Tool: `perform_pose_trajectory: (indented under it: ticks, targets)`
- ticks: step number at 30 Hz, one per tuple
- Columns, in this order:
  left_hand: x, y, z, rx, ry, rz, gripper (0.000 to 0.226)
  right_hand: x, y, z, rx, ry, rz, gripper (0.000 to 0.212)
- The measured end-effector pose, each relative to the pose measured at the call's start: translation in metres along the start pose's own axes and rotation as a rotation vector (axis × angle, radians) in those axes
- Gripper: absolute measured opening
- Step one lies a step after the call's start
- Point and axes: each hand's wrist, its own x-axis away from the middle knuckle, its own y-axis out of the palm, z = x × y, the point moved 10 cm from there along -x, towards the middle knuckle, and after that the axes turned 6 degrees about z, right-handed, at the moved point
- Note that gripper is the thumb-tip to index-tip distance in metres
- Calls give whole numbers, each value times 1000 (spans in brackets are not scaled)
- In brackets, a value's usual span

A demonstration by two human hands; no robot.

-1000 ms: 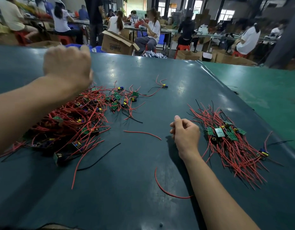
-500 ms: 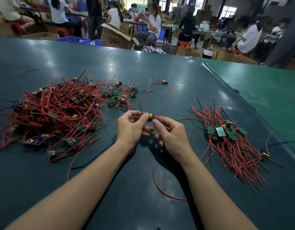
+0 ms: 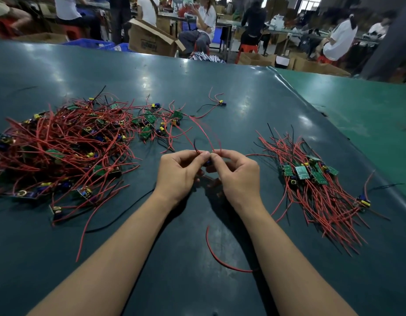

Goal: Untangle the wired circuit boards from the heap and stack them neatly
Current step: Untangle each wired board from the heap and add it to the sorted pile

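Both forearms are stretched forward over the table [image 3: 220,87], and the hands are brought together at its middle, knuckles up and fingers curled inward. A small wired circuit board [image 3: 208,162] is pinched between the left hand [image 3: 180,172] and the right hand [image 3: 237,176]; only a dark blue part of it is seen between the fingertips, the rest being hidden. Thin red wires [image 3: 204,133] are seen rising from the pinch and arching away toward the far side.

To the left, the heap [image 3: 60,147] is spread as a loose tangle of glossy red leads, small green boards and yellow and blue parts. To the right, well apart from the hands, the stack [image 3: 311,176] is laid out with flat green boards side by side and their red leads combed toward the near edge. A single curved red wire offcut [image 3: 217,258] is found lying between the forearms. The table is covered with a smooth, slightly shiny dark teal sheet.
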Motion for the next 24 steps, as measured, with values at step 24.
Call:
perform_pose_trajectory:
  ticks: [24]
  targets:
    - [3, -5, 5, 84, -6, 9, 24, -1, 4, 25, -366, 388, 29, 9]
